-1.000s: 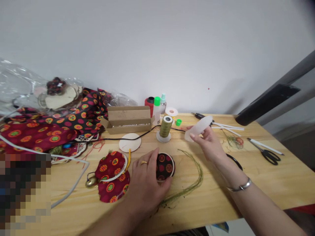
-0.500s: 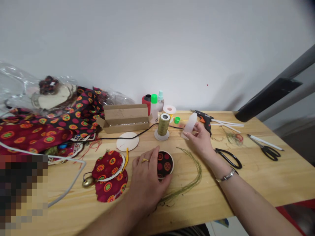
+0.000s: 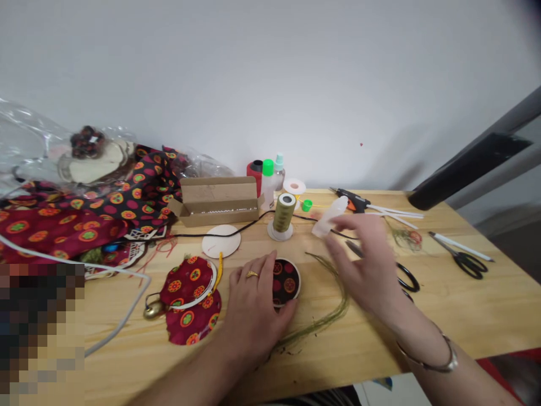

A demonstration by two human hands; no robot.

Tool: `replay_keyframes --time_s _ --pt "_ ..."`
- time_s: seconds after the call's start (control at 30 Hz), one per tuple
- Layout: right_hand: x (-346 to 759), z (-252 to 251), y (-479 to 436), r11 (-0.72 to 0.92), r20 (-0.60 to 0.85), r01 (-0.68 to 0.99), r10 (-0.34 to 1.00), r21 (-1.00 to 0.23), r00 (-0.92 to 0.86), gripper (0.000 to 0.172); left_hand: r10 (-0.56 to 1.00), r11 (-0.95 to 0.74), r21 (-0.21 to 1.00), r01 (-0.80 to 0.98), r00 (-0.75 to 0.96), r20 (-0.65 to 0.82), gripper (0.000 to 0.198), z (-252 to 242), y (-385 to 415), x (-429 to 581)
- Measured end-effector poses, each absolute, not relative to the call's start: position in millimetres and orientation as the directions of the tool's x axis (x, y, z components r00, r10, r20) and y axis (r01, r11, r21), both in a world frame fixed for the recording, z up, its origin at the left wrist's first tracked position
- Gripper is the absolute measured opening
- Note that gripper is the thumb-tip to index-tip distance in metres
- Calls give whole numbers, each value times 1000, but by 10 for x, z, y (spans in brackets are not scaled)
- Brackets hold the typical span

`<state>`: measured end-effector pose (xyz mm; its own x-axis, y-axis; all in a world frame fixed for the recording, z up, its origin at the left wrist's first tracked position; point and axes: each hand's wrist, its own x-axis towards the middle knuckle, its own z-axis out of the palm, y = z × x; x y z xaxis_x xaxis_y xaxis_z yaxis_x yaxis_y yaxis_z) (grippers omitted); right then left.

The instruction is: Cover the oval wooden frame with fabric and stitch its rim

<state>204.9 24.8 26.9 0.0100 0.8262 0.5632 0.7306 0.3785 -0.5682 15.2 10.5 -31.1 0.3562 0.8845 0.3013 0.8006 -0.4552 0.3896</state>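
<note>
Left hand (image 3: 255,301) over patterned disc (image 3: 287,282) on table (image 3: 329,358), grip curled round its edge. Right hand (image 3: 369,273) blurred, grip half open, looks empty, near white translucent piece (image 3: 336,210).

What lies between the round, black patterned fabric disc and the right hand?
In the head view, a curved bundle of thin green threads lies there, on the wooden table.

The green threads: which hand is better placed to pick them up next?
Probably the right hand: it appears open and close beside the green threads, while the left hand rests over the round black patterned piece.
</note>
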Motion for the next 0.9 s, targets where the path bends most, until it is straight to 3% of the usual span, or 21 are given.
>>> replay_keyframes --time_s 0.1,0.2,0.47,0.67,0.9 --pt "1959 275 244 481 327 655 877 -583 -353 33 875 -463 371 805 350 334 63 -330 108 147" --pt "1981 158 304 497 207 610 851 -618 -483 48 866 -474 353 807 354 354 65 -354 111 137" --pt "2133 105 340 481 112 598 830 -641 -547 60 815 -547 328 770 398 422 66 -334 98 99" --pt "2109 125 390 487 59 585 798 -649 -599 52 846 -527 391 755 418 332 69 -307 76 40" --pt "2084 68 404 468 53 557 796 -686 -603 58 846 -530 411 742 433 310 71 -337 65 -6"
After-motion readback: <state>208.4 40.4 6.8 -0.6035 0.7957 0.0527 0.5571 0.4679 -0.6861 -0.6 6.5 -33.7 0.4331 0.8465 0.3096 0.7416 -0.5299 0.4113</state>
